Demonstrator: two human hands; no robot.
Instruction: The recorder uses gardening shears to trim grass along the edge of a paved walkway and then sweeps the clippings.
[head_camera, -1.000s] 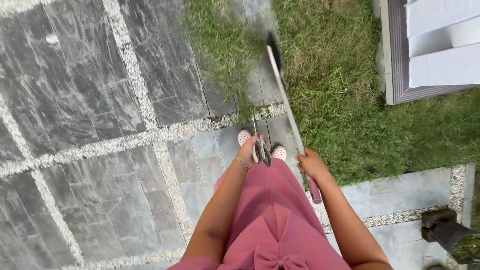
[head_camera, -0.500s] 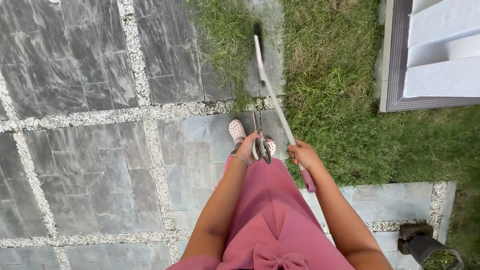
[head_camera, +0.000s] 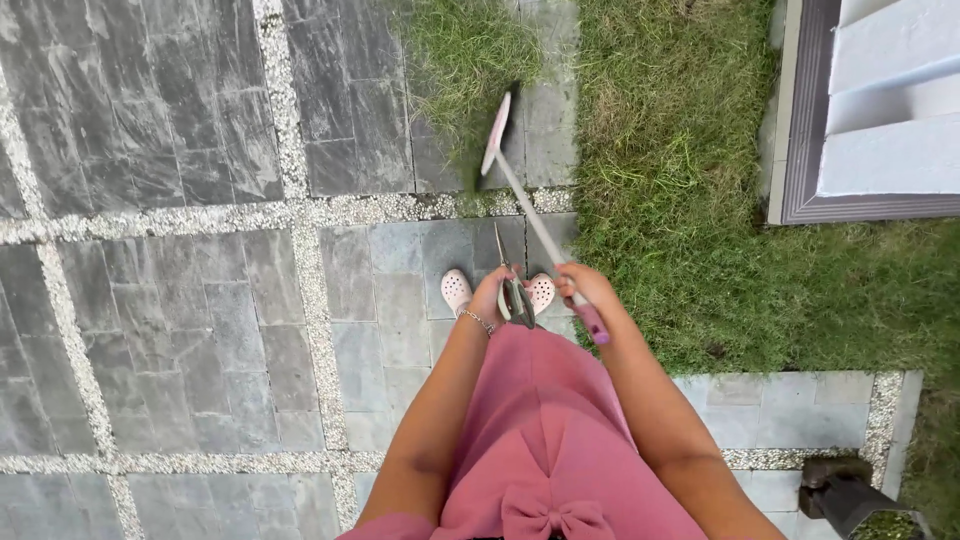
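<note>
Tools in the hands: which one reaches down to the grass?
The long-handled tool in the right hand; its head touches the grass strip. The shears in the left hand hang above the paving.

A home garden: grey paving slabs (head_camera: 180, 330), lawn (head_camera: 690, 230) (white steps (head_camera: 880, 110) beside).

The right hand (head_camera: 583, 287) grips a long-handled tool (head_camera: 530, 215); the left hand (head_camera: 495, 295) holds shears (head_camera: 512, 290).

left hand (head_camera: 492, 298) fisted, right hand (head_camera: 585, 290) gripping
</note>
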